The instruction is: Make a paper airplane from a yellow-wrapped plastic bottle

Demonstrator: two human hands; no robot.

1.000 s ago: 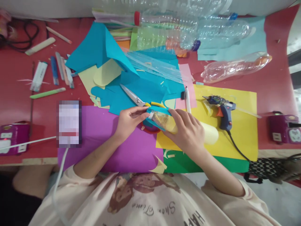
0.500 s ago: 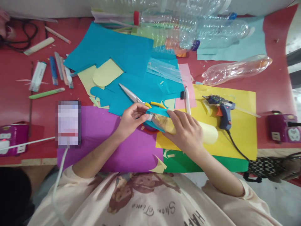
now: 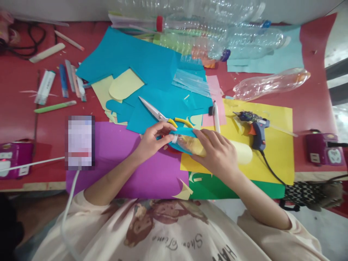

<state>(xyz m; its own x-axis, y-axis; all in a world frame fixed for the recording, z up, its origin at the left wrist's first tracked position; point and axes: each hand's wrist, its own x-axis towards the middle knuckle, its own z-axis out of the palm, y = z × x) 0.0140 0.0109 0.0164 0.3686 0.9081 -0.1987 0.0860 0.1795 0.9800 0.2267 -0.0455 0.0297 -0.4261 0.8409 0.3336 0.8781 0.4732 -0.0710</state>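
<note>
My right hand (image 3: 217, 154) is wrapped round a clear plastic bottle (image 3: 190, 144) lying on its side, its pale yellow paper-covered end (image 3: 243, 153) sticking out to the right. A strip of blue paper (image 3: 182, 133) sits round the bottle's neck. My left hand (image 3: 152, 139) pinches that blue strip at the neck with curled fingers. Both hands work over the purple sheet (image 3: 122, 159) and the yellow sheet (image 3: 272, 145). Yellow-handled scissors (image 3: 160, 114) lie just behind my left hand.
A blue glue gun (image 3: 254, 125) with its cord rests on the yellow sheet. A white marker (image 3: 216, 116), blue paper (image 3: 141, 61) and cream cut-outs lie behind. Empty bottles (image 3: 269, 83) crowd the back. A phone (image 3: 80, 142) and purple power strips (image 3: 13, 157) flank me.
The raised fold of the big blue sheet at the back has dropped flat. My left fingers have shifted slightly along the blue strip at the bottle's neck; my right hand keeps its hold.
</note>
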